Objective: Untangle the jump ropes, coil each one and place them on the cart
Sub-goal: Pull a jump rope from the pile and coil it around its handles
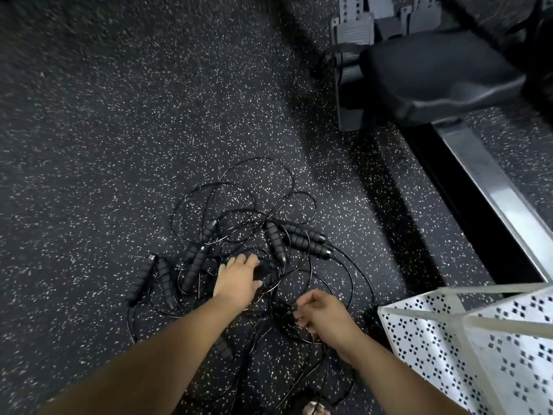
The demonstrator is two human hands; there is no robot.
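A tangle of thin black jump ropes (239, 211) lies on the speckled rubber floor, with several black foam handles scattered through it. Three handles (299, 241) lie together at the right, others (143, 280) at the left. My left hand (238, 283) reaches into the middle of the pile and grips one black handle (264, 270). My right hand (323, 317) is lower and to the right, fingers curled and pinching a thin rope strand. The white perforated cart (449, 339) stands at the lower right.
A black padded gym bench (434, 76) on a metal frame stands at the upper right. A long steel rail (493, 193) runs diagonally down toward the cart. Open speckled floor spreads to the left and beyond the ropes. A sandalled foot (314, 408) shows at the bottom.
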